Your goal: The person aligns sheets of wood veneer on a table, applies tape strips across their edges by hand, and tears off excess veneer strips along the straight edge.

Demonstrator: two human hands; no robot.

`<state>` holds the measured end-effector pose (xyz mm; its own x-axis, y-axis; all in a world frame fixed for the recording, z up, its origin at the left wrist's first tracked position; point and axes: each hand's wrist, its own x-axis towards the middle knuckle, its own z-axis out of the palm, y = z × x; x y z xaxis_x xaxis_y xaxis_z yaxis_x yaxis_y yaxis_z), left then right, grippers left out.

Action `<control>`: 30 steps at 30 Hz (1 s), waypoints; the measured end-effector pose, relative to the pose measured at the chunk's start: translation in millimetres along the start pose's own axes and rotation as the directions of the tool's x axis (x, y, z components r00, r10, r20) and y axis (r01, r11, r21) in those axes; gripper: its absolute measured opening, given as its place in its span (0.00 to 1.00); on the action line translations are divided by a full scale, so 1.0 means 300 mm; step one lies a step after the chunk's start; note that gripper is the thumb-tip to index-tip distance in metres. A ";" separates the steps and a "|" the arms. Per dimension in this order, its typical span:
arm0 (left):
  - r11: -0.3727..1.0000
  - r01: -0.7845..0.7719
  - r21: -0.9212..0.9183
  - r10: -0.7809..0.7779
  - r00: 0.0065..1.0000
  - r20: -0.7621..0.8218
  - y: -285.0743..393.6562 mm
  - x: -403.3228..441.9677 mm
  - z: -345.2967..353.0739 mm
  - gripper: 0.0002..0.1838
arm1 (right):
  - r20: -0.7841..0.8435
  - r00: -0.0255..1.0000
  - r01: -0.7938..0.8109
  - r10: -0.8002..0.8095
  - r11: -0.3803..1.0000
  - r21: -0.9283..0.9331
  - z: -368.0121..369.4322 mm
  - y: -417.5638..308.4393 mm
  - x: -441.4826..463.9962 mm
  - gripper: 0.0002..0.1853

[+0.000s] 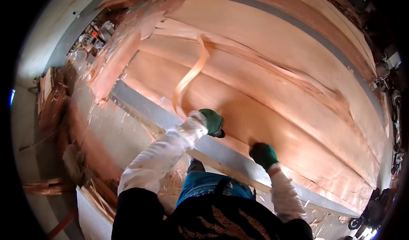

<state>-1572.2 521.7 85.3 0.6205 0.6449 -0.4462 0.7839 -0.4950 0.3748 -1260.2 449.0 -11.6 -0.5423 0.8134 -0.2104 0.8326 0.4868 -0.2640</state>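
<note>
My left hand [211, 123], in a dark green glove, is closed over the near edge of a wide stack of thin wood veneer sheets [272, 91]. A narrow, curling veneer strip [189, 78] crosses the sheets and disappears behind my left wrist; whether my fingers hold it is hidden. To the right, my right hand [263, 155], gloved in the same green, makes a fist low on the near edge of the sheets. What lies inside that fist cannot be seen.
The sheets lie on a grey-edged table [145, 106]. A darker veneer pile [298, 10] stands along the far side. Bundled veneer scraps [52, 95] lean at the left wall, with a white board [91, 214] at lower left. Wood shreds litter the floor.
</note>
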 end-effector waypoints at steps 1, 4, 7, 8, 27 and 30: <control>0.980 -0.180 -0.087 0.176 0.983 -0.044 -0.068 -0.065 -0.083 0.12 | -0.014 0.999 0.042 -0.043 0.998 -0.048 -0.032 -0.015 -0.006 0.12; 0.986 -0.160 -0.050 0.118 0.876 -0.468 -0.392 -0.164 -0.262 0.11 | 0.007 0.997 -0.080 0.081 0.996 -0.023 -0.046 -0.036 0.000 0.15; 0.918 0.315 0.239 -0.015 0.632 -0.775 -0.714 -0.108 -0.409 0.16 | 0.072 0.982 -0.163 0.174 0.977 -0.141 -0.054 -0.065 0.040 0.17; 0.898 0.291 0.329 0.121 0.556 -0.822 -0.779 -0.055 -0.440 0.22 | 0.095 0.980 -0.162 0.174 0.980 -0.115 -0.067 -0.067 0.044 0.17; 0.838 0.540 -0.083 -0.526 0.839 0.142 -1.313 -0.937 -0.472 0.21 | 0.089 0.982 -0.128 0.166 0.933 -0.336 -0.024 -0.057 0.024 0.13; 0.842 0.535 -0.071 -0.523 0.841 0.138 -1.452 -1.013 -0.372 0.22 | 0.116 0.978 -0.116 0.172 0.917 -0.381 0.002 -0.029 0.012 0.11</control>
<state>-2104.5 606.3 148.3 0.1150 0.7211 -0.6832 0.9904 -0.0301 0.1349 -1269.4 447.6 -10.5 -0.4005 0.8425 -0.3603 0.8693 0.4737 0.1412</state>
